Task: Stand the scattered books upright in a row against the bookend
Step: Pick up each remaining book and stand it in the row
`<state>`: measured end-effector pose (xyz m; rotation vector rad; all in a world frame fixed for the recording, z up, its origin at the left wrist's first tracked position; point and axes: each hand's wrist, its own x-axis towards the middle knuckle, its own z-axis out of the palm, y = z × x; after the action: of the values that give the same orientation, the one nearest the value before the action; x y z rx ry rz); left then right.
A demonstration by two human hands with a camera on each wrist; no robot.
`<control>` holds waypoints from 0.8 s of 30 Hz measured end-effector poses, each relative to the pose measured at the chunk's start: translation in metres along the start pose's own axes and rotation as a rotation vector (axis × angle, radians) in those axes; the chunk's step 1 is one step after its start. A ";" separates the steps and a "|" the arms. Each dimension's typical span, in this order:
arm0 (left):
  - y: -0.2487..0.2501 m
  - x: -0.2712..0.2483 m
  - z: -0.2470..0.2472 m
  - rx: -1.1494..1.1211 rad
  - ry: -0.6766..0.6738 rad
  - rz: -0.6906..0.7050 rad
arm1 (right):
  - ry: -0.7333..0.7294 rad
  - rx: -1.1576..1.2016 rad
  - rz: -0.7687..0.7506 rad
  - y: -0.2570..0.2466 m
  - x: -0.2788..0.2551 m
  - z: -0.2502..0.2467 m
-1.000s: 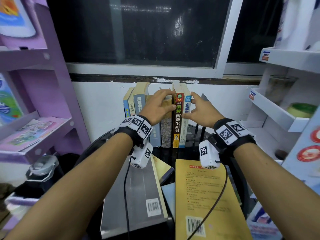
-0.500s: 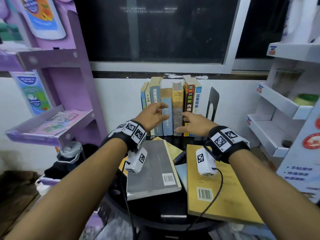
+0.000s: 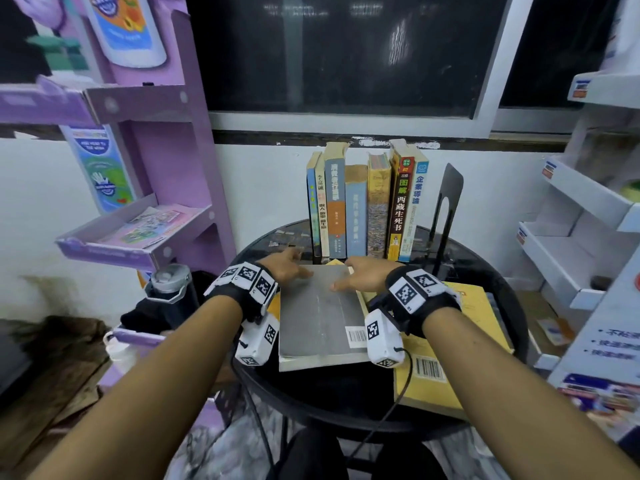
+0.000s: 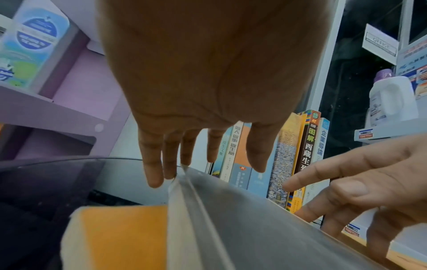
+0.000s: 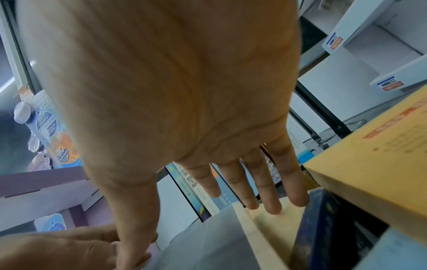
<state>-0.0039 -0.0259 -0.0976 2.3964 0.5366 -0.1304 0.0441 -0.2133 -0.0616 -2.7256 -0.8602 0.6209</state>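
Several books [image 3: 367,206] stand upright in a row at the back of the round black table [image 3: 485,268]. A gap shows between them and the black bookend [image 3: 448,199] on their right. A grey book [image 3: 322,317] lies flat in front of the row, on top of an orange-yellow one [image 4: 120,237]. My left hand [image 3: 289,268] reaches its far left corner, fingers [image 4: 157,173] straight along the edge and thumb over the cover. My right hand [image 3: 360,277] lies at its far right corner with fingers [image 5: 254,193] straight. Neither hand holds anything.
A large yellow book [image 3: 450,344] lies flat at the right, with a dark blue book [image 5: 323,228] between it and the grey one. A purple shelf unit [image 3: 166,188] stands to the left and white shelves [image 3: 581,237] to the right. A flask [image 3: 169,289] sits low on the left.
Both hands have left the upright row and come down toward me onto the far corners of the flat grey book. The head view has pulled back.
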 end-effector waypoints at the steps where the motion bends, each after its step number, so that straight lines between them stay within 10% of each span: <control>1: -0.002 0.001 0.002 0.002 -0.022 -0.034 | -0.008 -0.001 -0.006 -0.002 -0.002 0.002; 24: -0.015 0.002 0.001 -0.249 0.178 -0.109 | 0.098 0.127 0.038 -0.016 -0.002 0.018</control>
<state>-0.0085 -0.0154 -0.1074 2.1477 0.7227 0.0984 0.0261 -0.1999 -0.0715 -2.6392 -0.7216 0.5253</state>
